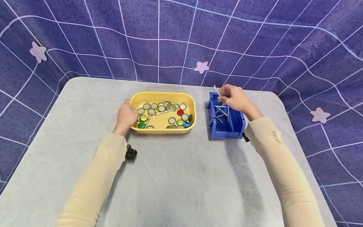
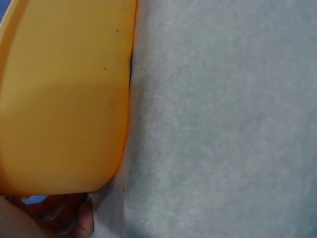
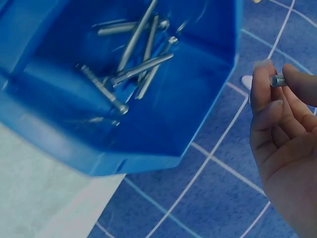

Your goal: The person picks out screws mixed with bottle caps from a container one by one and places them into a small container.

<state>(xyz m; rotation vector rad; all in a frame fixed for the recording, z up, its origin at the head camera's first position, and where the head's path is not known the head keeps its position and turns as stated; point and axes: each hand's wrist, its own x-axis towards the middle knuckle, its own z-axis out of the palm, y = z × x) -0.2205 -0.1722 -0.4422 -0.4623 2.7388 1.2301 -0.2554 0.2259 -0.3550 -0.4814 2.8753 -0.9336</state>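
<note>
Metal screw sits in the right hand, pinched between thumb and fingertips, raised above the far end of the blue bin; more screws lie crossed inside that bin; the left hand holds the left end of the yellow tray, its fingers curled against it; two loose screws rest in the tray among bottle caps.

My reading is that the step in hand is shifting screws singly between containers, though which way I cannot tell; the next move calls for a firm pinch, enough height over whichever rim is crossed, and a steady left hold; the screw's tilt could make it catch on an edge.

Tray and bin stand apart, with a strip of grey table between them; the bin's far end is near the table's back edge, where the purple cloth rises; there is broad room on the near side, less behind.
</note>
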